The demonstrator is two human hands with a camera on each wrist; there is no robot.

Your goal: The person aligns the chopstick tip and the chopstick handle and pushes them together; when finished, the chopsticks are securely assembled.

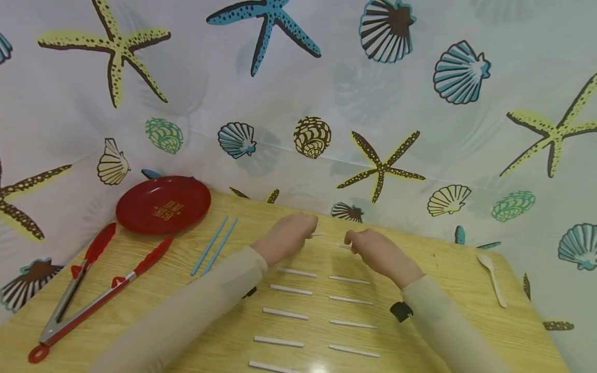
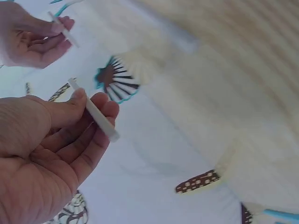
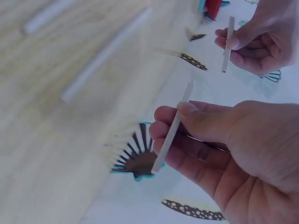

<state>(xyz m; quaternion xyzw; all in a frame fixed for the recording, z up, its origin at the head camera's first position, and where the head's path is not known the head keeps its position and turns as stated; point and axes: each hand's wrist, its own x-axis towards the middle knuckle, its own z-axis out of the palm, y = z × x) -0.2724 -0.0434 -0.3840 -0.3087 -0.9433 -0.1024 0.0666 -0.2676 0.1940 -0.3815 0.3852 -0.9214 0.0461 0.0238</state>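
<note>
Near the back of the wooden table [image 1: 429, 321], my left hand [image 1: 291, 234] pinches a short white stick [image 2: 99, 115] between thumb and fingertips. Just to its right, my right hand [image 1: 375, 251] holds another short white stick [image 3: 174, 130] the same way; in the right wrist view it slants across the fingers. The two hands are apart, with a small gap between the held sticks. Closer to me lie two columns of like white sticks, a left column [image 1: 285, 313] and a right column [image 1: 353, 324], several in each, roughly parallel. The left forearm hides part of the table.
At the back left sits a red plate [image 1: 140, 207], with two blue sticks [image 1: 210, 246] to its right. Red-tipped tongs [image 1: 93, 305] lie spread at the left. A pale spoon [image 1: 493, 280] rests near the right edge. A shell-and-starfish patterned cloth [image 1: 289, 103] hangs behind the table.
</note>
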